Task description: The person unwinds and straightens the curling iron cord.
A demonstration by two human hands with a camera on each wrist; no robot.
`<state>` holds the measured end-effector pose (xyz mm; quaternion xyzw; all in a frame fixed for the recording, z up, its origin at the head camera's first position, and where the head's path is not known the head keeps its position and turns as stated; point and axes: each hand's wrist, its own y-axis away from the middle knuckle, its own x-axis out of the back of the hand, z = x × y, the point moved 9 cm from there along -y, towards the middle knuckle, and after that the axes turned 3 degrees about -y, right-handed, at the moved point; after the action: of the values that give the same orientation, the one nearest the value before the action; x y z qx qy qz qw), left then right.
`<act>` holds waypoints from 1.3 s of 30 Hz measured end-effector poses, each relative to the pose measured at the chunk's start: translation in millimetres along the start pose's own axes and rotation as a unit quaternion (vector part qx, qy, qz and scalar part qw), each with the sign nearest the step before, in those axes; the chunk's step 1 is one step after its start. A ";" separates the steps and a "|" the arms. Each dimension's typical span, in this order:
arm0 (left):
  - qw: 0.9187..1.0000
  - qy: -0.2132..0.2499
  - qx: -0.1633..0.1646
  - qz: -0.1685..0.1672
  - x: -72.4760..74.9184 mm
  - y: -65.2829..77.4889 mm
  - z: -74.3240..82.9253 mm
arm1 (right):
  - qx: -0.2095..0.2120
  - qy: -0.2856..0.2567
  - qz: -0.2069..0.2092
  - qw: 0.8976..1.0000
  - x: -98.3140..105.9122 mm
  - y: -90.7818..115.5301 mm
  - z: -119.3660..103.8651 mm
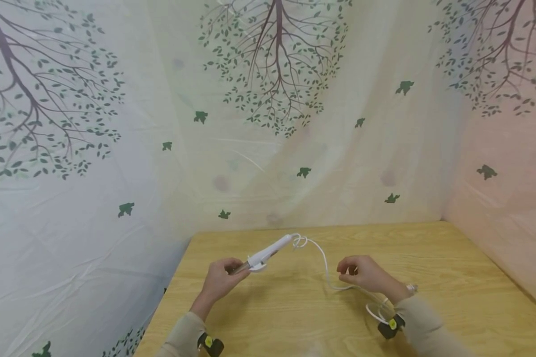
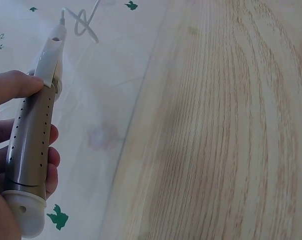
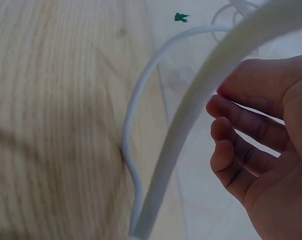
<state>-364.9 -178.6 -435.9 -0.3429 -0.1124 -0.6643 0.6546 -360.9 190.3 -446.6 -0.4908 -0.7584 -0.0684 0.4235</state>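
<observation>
My left hand (image 1: 221,281) grips a curling iron (image 1: 270,251) by its metal barrel, above the table. In the left wrist view the barrel (image 2: 31,135) is dotted with small holes and ends in a white tip (image 2: 29,220). The thumb lies near the white clamp lever, with the other fingers wrapped behind. From the handle's far end a white cord (image 1: 325,263) loops and runs down to the right. My right hand (image 1: 368,274) hovers beside that cord with its fingers loosely bent and nothing visibly between them. In the right wrist view, cord (image 3: 183,117) passes in front of the fingertips.
Both hands are over a wooden table (image 1: 295,317). More cord coils (image 1: 377,312) hang by the right wrist, and what looks like a plug (image 1: 412,287) shows behind it. A printed fabric curtain (image 1: 259,198) borders the table's back and sides.
</observation>
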 end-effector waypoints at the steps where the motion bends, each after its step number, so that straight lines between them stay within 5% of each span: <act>1: 1.000 0.001 0.000 0.000 0.1 0.5 0.3 | 0.001 -0.006 -0.002 1.000 -2.2 0.1 -0.4; 7: 1.000 0.006 -0.001 -0.002 0.4 2.0 1.3 | 0.003 0.002 -0.015 1.000 -14.9 1.7 1.3; 19: 1.000 -0.001 -0.006 -0.007 0.2 2.4 1.1 | -0.070 0.000 -0.038 0.997 -34.7 4.6 23.2; 39: 1.000 0.003 -0.011 0.002 0.8 2.2 0.6 | -0.040 0.003 -0.040 0.998 -44.3 0.3 22.3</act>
<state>-362.5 -179.1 -435.7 -0.3480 -0.1023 -0.6656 0.6522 -366.4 171.6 -492.3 -0.4761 -0.7728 -0.1173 0.4029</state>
